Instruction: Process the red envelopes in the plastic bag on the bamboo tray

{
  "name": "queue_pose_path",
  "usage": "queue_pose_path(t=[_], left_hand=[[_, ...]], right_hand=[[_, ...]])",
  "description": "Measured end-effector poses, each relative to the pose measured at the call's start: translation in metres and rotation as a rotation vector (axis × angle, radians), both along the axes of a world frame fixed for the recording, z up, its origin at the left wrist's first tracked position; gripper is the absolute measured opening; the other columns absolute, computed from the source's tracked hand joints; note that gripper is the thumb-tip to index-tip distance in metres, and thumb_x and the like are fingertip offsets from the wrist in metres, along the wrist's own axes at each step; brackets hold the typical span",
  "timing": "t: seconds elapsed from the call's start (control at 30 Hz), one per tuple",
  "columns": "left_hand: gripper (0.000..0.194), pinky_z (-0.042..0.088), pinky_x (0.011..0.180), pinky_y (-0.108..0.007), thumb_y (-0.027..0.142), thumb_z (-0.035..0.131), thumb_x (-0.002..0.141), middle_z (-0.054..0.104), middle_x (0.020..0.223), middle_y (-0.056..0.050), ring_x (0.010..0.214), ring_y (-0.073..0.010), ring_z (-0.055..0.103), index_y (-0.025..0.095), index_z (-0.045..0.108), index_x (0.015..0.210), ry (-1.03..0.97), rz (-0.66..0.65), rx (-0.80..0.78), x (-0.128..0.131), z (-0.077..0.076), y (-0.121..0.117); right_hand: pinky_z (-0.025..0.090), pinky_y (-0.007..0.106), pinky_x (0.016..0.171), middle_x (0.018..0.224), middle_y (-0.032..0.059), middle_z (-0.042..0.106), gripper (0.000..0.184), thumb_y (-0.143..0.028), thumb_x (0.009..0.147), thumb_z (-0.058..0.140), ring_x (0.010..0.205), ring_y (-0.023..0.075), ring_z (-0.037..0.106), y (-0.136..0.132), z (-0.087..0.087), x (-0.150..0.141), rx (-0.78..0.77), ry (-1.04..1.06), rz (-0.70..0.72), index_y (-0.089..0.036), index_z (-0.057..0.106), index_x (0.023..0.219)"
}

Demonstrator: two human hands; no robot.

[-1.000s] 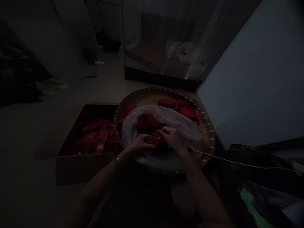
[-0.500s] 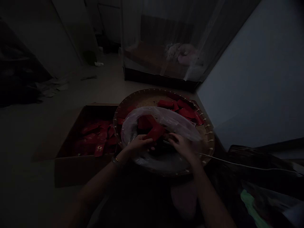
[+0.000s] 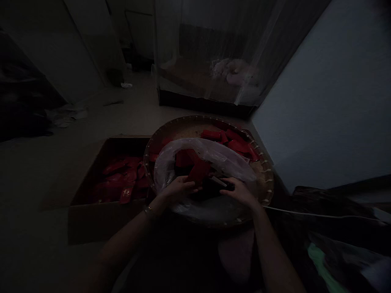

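My left hand is closed on the lower end of a red packet, held tilted above a clear plastic bag. The bag's mouth is open wide, with more red packets and a dark interior inside. My right hand is curled at the bag's right side, around a dark piece with a pale, flat, blade-like strip pointing toward the packet. Dim light hides what this tool is exactly. Bag and hands are over a round woven bamboo tray.
More red packets lie at the tray's far right. A cardboard box of red packets stands left. A white cord runs rightward from the tray. A netted bed stands behind, a pale wall right.
My right hand has drawn back to the right, away from the red packet, and more of the pale strip shows. My left hand keeps its hold on the packet.
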State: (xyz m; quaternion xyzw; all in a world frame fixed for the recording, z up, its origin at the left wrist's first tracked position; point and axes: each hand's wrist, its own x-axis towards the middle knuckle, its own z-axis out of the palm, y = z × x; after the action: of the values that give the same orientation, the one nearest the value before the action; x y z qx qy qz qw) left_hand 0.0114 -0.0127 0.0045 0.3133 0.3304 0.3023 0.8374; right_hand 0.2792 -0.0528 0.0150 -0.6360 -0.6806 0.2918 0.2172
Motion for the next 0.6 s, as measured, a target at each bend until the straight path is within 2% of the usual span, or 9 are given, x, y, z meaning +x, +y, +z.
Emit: queue_pose_path(t=[0.17,0.27,0.4,0.6], left_hand=[[0.039,0.048,0.074,-0.027,0.023,0.080,0.061,0.068,0.087,-0.010,0.079,-0.0186,0.066,0.009,0.065,0.093,-0.003,-0.056,-0.004,0.012,-0.001,-0.007],[0.040,0.044,0.065,-0.022,0.026,0.077,0.064,0.068,0.083,-0.009,0.069,-0.0135,0.063,0.008,0.065,0.097,0.029,-0.125,0.033,0.022,0.002,-0.016],[0.036,0.036,0.053,-0.018,0.029,0.075,0.066,0.064,0.068,-0.003,0.053,-0.0068,0.053,0.007,0.067,0.093,0.108,-0.213,0.110,0.026,0.007,-0.023],[0.031,0.040,0.061,-0.020,0.031,0.071,0.069,0.068,0.078,-0.005,0.063,-0.0105,0.058,0.009,0.068,0.090,0.122,-0.277,0.145,0.020,0.008,-0.023]], right_hand=[[0.048,0.035,0.084,0.107,0.0067,0.066,0.052,-0.037,0.065,0.071,0.096,0.0235,0.062,-0.004,0.029,0.004,-0.038,0.210,-0.113,-0.019,0.062,0.113],[0.048,0.035,0.084,0.109,0.0064,0.066,0.050,-0.035,0.064,0.072,0.098,0.0235,0.061,-0.002,0.039,-0.007,-0.013,0.245,-0.104,-0.020,0.063,0.110],[0.047,0.034,0.084,0.104,0.0064,0.068,0.037,-0.034,0.067,0.069,0.099,0.0230,0.061,0.002,0.042,-0.019,0.086,0.216,-0.116,-0.019,0.068,0.101],[0.048,0.033,0.077,0.098,0.0064,0.070,0.029,-0.034,0.069,0.068,0.092,0.0228,0.063,0.008,0.039,-0.026,0.158,0.157,-0.127,-0.020,0.070,0.095]])
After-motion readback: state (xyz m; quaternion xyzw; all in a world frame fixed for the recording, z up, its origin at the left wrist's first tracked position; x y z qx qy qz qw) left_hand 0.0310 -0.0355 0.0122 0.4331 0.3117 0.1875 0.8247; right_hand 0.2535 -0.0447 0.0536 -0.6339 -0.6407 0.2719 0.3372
